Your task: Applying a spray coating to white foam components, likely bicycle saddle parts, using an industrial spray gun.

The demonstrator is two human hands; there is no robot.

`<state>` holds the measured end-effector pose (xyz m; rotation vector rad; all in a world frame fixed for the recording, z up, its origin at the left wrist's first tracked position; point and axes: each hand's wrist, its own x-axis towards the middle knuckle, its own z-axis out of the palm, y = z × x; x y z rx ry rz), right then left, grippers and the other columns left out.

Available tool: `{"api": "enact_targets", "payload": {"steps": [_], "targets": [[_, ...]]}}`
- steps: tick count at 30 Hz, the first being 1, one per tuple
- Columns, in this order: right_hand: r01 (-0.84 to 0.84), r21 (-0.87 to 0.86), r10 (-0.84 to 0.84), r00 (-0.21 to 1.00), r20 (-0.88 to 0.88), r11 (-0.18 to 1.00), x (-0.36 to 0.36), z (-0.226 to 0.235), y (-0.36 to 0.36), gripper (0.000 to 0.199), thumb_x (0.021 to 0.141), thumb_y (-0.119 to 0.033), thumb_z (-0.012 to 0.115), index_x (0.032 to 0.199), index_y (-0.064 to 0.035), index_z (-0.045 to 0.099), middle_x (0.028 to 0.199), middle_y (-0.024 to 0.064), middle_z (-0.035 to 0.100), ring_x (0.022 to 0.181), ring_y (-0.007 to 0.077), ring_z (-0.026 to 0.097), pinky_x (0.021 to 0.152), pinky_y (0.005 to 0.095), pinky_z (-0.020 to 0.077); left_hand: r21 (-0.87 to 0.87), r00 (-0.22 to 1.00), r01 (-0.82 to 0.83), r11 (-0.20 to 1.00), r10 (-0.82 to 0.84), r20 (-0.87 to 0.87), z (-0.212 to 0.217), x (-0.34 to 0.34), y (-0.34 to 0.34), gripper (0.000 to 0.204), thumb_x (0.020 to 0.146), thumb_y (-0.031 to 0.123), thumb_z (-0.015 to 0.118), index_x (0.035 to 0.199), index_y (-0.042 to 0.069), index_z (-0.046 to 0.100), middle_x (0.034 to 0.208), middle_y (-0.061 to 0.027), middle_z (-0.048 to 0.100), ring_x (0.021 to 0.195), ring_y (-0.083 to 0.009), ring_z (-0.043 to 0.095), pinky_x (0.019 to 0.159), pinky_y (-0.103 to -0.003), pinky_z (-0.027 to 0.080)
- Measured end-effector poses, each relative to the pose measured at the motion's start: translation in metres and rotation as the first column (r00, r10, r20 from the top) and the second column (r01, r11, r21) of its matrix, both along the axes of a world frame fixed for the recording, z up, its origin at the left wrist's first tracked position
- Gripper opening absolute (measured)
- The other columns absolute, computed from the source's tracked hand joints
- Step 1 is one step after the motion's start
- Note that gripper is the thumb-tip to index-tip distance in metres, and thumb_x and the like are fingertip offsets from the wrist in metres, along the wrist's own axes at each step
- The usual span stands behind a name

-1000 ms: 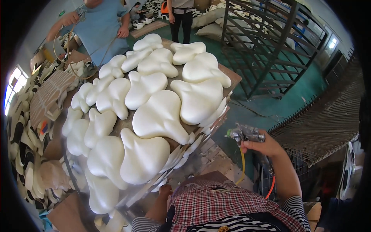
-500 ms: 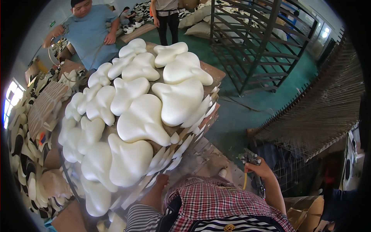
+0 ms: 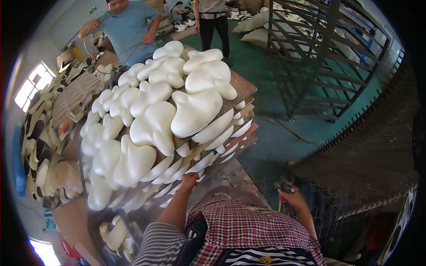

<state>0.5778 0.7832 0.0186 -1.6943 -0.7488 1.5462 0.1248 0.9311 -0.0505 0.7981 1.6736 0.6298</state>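
My right hand (image 3: 291,198), low at the right, is closed round the handle of a metal spray gun (image 3: 284,186). A thin yellow hose runs down from the gun. In front of my apron, my left hand (image 3: 190,181) is curled at the near edge of a stack of boards (image 3: 243,91); whatever its fingers hold is hidden. White saddle-shaped foam pads (image 3: 153,126) cover the top board, rounded and smooth. More pads (image 3: 213,128) stick out between the boards below, close to my left hand.
Across the stack a person in a blue shirt (image 3: 128,31) holds a thin cord or hose. Another person (image 3: 214,26) stands behind. A dark metal rack (image 3: 326,66) stands at the far right, with a spiked rack (image 3: 364,150) nearer. Piled pads (image 3: 42,146) lie left.
My left hand has risen to the stack's near edge. The view has shifted, so more of the stack's layered side shows. My right hand still grips the spray gun.
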Motion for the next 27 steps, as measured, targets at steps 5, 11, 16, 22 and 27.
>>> {"api": "enact_targets", "payload": {"steps": [5,11,16,22,27], "targets": [[-0.075,0.131,0.091,0.989,-0.119,0.989,0.014,-0.025,0.001,0.044,0.083,-0.009,0.070,0.123,0.0016,0.055,0.075,0.0059,0.063,0.062,0.0134,0.062,0.057,0.0277,0.0520,0.006,1.000,0.006,1.000,-0.006,-0.011,0.010,0.014,-0.022,0.027,0.081,0.015,0.062,0.103,0.001,0.068,0.081,-0.0067,0.067,0.056,-0.0161,0.062,0.047,-0.026,0.044],[0.026,0.261,-0.007,0.997,-0.075,0.965,0.011,0.004,0.029,0.044,0.085,-0.004,0.066,0.126,0.0031,0.053,0.075,0.0055,0.063,0.066,0.0133,0.061,0.060,0.0275,0.0516,0.105,0.948,0.319,0.942,-0.316,-0.041,0.058,0.081,-0.003,0.029,0.086,0.019,0.061,0.108,0.001,0.066,0.087,-0.0052,0.068,0.067,-0.0128,0.062,0.057,-0.026,0.048],[0.161,0.493,-0.139,0.987,-0.081,0.855,0.005,0.077,0.057,0.035,0.085,-0.007,0.066,0.119,0.0014,0.058,0.083,0.0060,0.065,0.075,0.0151,0.063,0.069,0.0296,0.0516,0.211,0.725,0.641,0.738,-0.672,0.149,0.105,0.174,0.003,0.052,0.089,0.029,0.066,0.131,0.003,0.051,0.119,-0.0113,0.061,0.108,-0.0190,0.058,0.086,-0.032,0.048],[0.251,0.824,-0.209,0.964,-0.165,0.508,-0.008,0.195,0.069,0.031,0.086,-0.013,0.062,0.113,0.0022,0.059,0.093,0.0091,0.066,0.084,0.0186,0.063,0.080,0.0326,0.0496,0.618,0.279,0.579,0.532,-0.841,0.463,0.170,0.277,-0.018,0.088,0.084,0.043,0.070,0.148,0.005,0.024,0.143,-0.0217,0.040,0.133,-0.0296,0.039,0.106,-0.042,0.036],[0.446,0.891,-0.409,0.831,-0.377,0.085,-0.008,0.294,0.051,0.033,0.092,-0.016,0.056,0.116,0.0057,0.057,0.097,0.0167,0.065,0.091,0.0245,0.064,0.084,0.0382,0.0492,0.578,-0.238,0.787,0.213,-0.760,0.605,0.188,0.282,-0.071,0.054,0.086,0.024,0.069,0.131,0.003,0.048,0.102,-0.0117,0.065,0.095,-0.0193,0.065,0.082,-0.033,0.051]]}}
